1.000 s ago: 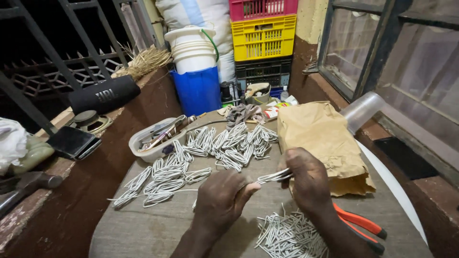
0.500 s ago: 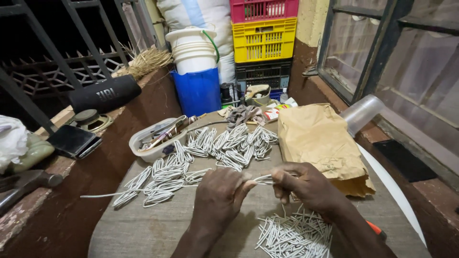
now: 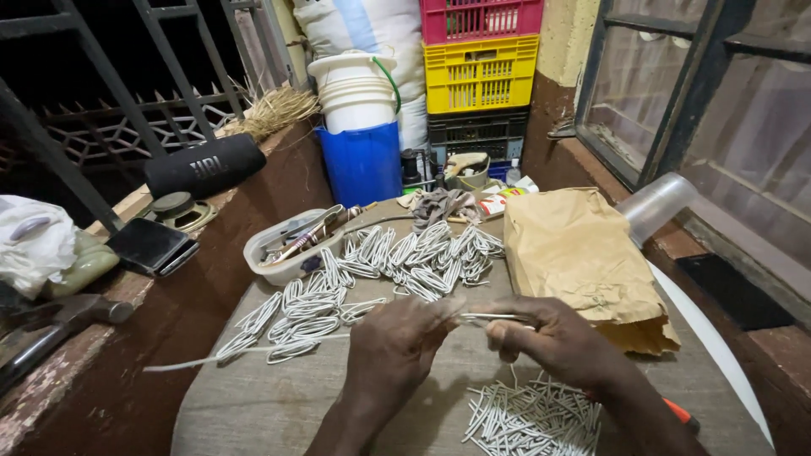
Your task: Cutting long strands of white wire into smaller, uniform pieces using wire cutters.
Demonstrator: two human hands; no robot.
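My left hand and my right hand meet over the cloth-covered round table. Both pinch a long thin white wire that runs from my fingers out to the left past the table's edge. Its end is bent back between my fingertips. Beyond my hands lies a spread of several bent white wire loops. A pile of short straight white wire pieces rests just below my right hand.
A brown paper bag lies at the right. A white tray of tools sits at the left rear. Orange-handled pliers peek out under my right forearm. Blue and white buckets and stacked crates stand behind. A hammer lies on the left ledge.
My right hand moved left to meet my left hand. The long wire now stretches out to the left, and both hands grip its end.
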